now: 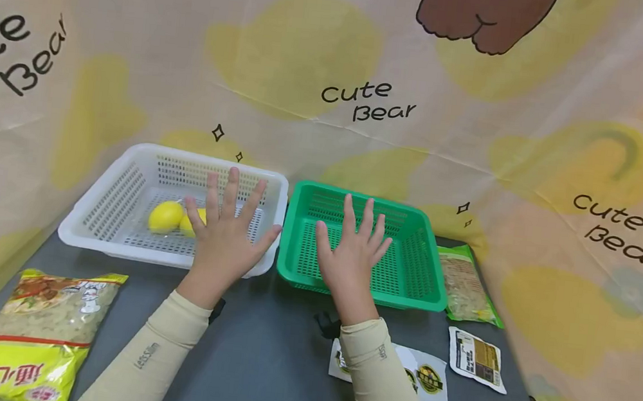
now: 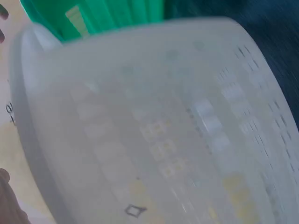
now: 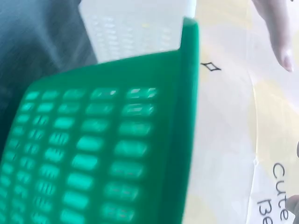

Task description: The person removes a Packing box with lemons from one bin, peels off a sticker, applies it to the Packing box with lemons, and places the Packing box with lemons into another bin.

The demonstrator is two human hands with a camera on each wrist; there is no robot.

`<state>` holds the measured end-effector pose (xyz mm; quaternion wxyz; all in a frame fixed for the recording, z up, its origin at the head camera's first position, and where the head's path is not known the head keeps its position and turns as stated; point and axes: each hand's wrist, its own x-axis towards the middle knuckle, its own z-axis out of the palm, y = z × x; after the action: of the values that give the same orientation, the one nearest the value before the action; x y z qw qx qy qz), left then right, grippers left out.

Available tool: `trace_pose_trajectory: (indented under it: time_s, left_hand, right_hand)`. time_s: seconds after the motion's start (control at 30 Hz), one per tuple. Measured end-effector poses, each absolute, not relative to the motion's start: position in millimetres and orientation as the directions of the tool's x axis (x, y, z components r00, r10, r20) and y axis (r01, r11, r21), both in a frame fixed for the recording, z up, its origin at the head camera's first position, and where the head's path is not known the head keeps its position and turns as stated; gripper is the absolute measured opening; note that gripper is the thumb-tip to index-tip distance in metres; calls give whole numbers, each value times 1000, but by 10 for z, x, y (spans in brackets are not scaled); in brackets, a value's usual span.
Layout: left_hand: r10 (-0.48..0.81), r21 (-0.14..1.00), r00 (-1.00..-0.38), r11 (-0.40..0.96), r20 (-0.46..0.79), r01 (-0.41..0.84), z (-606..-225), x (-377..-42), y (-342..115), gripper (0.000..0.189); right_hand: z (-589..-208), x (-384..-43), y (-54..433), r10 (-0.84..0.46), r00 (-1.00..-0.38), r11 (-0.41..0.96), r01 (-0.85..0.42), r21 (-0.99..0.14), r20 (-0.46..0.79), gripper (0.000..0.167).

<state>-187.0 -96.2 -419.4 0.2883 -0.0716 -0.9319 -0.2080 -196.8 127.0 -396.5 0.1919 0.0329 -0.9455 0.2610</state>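
My left hand (image 1: pixel 225 243) is spread palm down with straight fingers above the white basket (image 1: pixel 85 239), holding nothing. Inside that basket lie yellow lemons (image 1: pixel 165 217), one partly hidden behind my fingers. Over the front part of the green basket (image 1: pixel 361 297) my right hand (image 1: pixel 353 258) is likewise spread and holds nothing. In the left wrist view the side of the white basket (image 2: pixel 154 107) fills most of the frame, with fingertips at the left edge. The right wrist view shows the green basket's wall (image 3: pixel 103 135) close up, and a finger (image 3: pixel 278 35) at upper right.
A yellow food bag (image 1: pixel 35 334) lies at the left front. Right of the green basket are a green-edged bag (image 1: pixel 467 284) and a small white packet (image 1: pixel 478 359). A white sheet with round labels (image 1: pixel 433 392) lies partly under my right forearm. Printed cloth (image 1: pixel 289 55) hangs behind.
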Motion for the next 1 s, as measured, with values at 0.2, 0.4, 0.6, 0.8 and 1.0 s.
trace_pose_trajectory:
  time_s: [0.2,0.4,0.6,0.8,1.0]
  left_hand:
    - [-20,353,-824,909,566,220,-4189,-1834,-1272,89]
    - [-68,361,-826,917,560,169,-4182,-1800,-1625,90]
    - [-139,425,-916,904,376,38,-4109,-1752,-2038,93]
    - [-200,453,-942,889,268,-60,-4166,-1731,-2480,94]
    - [-243,470,-944,875,221,-115,-4278,-1716,-2787,94]
  right_hand:
    - [-3905,-2057,1051,4,-925,845,-200,-497,379,76]
    - [-3885,-2098,786,-63,-922,829,-262,-493,383,74]
    - [-3895,-2100,506,-118,-931,815,-290,-502,346,75]
    - [-3924,-2088,255,-154,-931,785,-319,-531,332,73]
    - [-3967,-2070,22,-187,-932,772,-335,-541,311,73]
